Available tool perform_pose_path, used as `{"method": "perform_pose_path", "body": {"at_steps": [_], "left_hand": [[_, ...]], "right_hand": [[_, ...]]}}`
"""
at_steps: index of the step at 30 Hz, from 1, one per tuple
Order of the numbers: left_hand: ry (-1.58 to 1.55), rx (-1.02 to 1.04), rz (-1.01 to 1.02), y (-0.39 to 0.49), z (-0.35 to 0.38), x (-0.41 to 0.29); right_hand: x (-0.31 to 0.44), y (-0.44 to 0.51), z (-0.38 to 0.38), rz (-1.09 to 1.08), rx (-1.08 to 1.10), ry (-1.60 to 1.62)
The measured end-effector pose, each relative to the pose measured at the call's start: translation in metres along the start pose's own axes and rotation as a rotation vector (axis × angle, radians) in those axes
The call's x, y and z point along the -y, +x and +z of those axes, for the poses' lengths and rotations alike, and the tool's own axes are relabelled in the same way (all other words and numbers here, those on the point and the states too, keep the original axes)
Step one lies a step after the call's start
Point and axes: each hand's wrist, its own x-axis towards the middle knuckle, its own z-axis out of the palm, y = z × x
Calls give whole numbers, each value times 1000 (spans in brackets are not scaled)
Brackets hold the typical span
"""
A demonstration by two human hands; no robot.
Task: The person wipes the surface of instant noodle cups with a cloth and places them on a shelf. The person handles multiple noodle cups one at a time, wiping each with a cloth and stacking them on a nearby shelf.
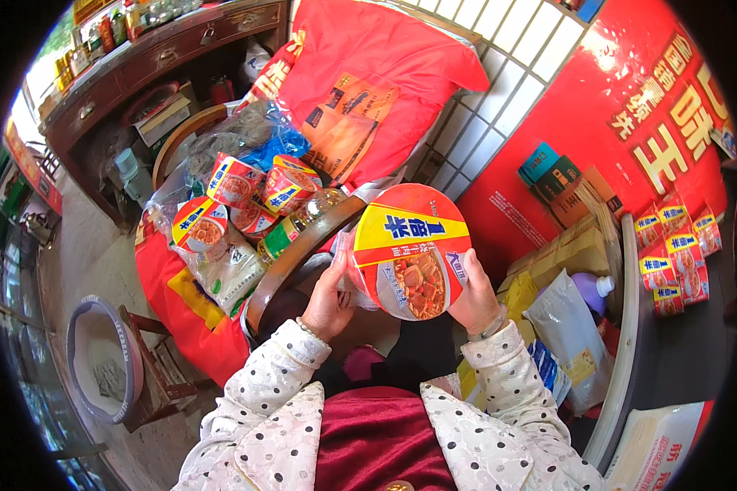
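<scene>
An instant noodle cup (427, 288) with a red and yellow lid is held up before my chest. My left hand (330, 304) grips its left side and my right hand (476, 294) its right side. The lid faces me, with a picture of noodles on it; the far fingers are mostly hidden behind the cup. Beyond my left hand, several similar noodle cups (201, 230) lie on a chair with a curved wooden back (276, 276). A bottle with a green label (282, 239) lies beside them, near a clear plastic bag (236, 273).
More noodle cups (682, 251) stand on a dark surface at the right. Below my right hand is a clear plastic package (568, 337) beside a cardboard box (565, 251). A plastic basin (70, 362) stands at the lower left, and a wooden desk (116, 73) at the upper left.
</scene>
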Motion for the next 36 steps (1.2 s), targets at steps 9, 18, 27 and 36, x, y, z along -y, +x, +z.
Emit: {"method": "perform_pose_path", "body": {"at_steps": [9,18,27,36], "left_hand": [[-112,-80,44,3,-12,-9],[7,-328,404,-7,-8,-28],[881,7,742,0,15,-25],[481,-110,629,5,22,-26]], "right_hand": [[-16,28,-1,97,-80,190],[-16,33,-11,141,-220,142],[-26,31,3,196,-204,26],[-25,29,7,213,-283,59]]}}
